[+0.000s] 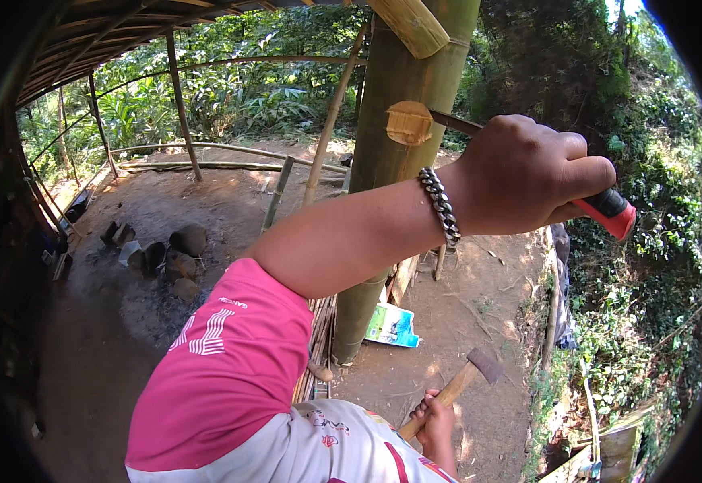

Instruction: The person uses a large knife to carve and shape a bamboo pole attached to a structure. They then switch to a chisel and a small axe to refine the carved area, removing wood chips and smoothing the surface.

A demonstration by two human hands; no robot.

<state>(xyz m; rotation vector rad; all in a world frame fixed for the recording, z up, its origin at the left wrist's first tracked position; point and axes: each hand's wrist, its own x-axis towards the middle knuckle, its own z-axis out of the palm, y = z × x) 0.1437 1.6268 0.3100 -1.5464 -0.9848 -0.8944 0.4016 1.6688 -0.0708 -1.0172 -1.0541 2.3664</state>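
Note:
A thick green bamboo post [407, 80] stands upright before me. On its side is a pale, round wood face [409, 123]; I cannot tell whether it is a peg's end or a cut hollow. My left hand [528, 173], in a chain bracelet, is closed round the black and red handle [611, 213] of what looks like a chisel. Its dark blade [457, 123] reaches left to the edge of the pale wood. Lower down, my right hand [435, 423] grips the wooden handle of a hatchet [456, 385], head up and away from the post.
Another cut piece of wood [415, 28] juts from the post higher up. A coloured printed sheet [393, 325] lies on the dirt by its foot. Blackened pots [188, 240] stand among ash at left. Poles hold a slatted roof [85, 40]; a planted slope [649, 266] is at right.

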